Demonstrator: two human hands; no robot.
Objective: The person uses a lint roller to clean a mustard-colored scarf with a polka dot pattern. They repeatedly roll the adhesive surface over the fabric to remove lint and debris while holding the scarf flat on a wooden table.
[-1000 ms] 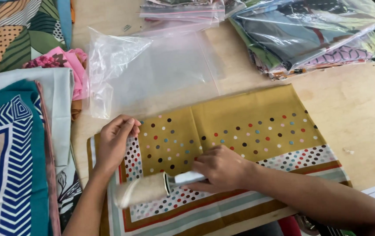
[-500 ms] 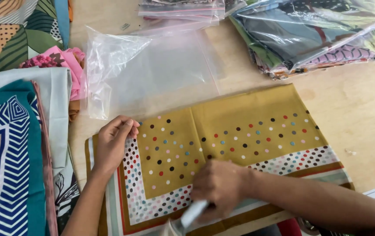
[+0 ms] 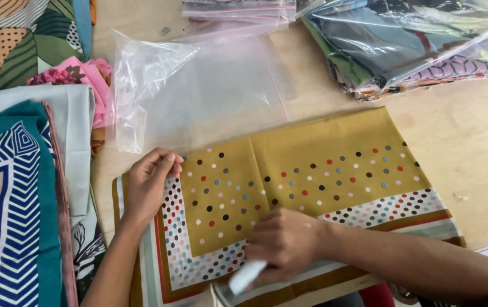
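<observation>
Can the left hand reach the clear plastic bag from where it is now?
Probably yes: the left hand presses the mustard dotted scarf, and the clear plastic bag lies just beyond it with nothing between.

the left hand (image 3: 151, 182) sits left of centre in the frame, palm down, fingers (image 3: 167, 162) bent and drawn together, their tips pointing toward the upper right. its bare forearm runs down to the bottom edge, slanting slightly left. the right hand (image 3: 285, 241) is lower, near bottom centre, knuckles up, fingers curled closed in a grip beneath the palm, fingertips hidden. its forearm stretches out to the lower right corner, lying nearly level across the frame. the two hands are apart
</observation>
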